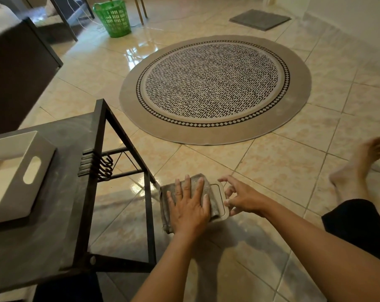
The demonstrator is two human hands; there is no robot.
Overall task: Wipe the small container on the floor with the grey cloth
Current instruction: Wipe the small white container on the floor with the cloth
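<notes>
A small beige container [221, 198] with rounded corners lies flat on the tiled floor beside the table leg. The grey cloth [213, 201] is spread over most of its top. My left hand [190, 203] lies flat on the cloth, fingers spread, pressing it onto the container. My right hand [239, 196] is at the container's right edge, fingers curled, fingertips touching its rim. Only the container's right strip shows; the cloth and my left hand hide the remainder.
A dark metal-framed table [53, 214] with a white tray [16, 173] stands at left, its leg close to the cloth. A round patterned rug [215, 88] lies ahead. My bare foot [359, 164] rests at right. A green basket [113, 17] and grey mat [259, 19] sit far back.
</notes>
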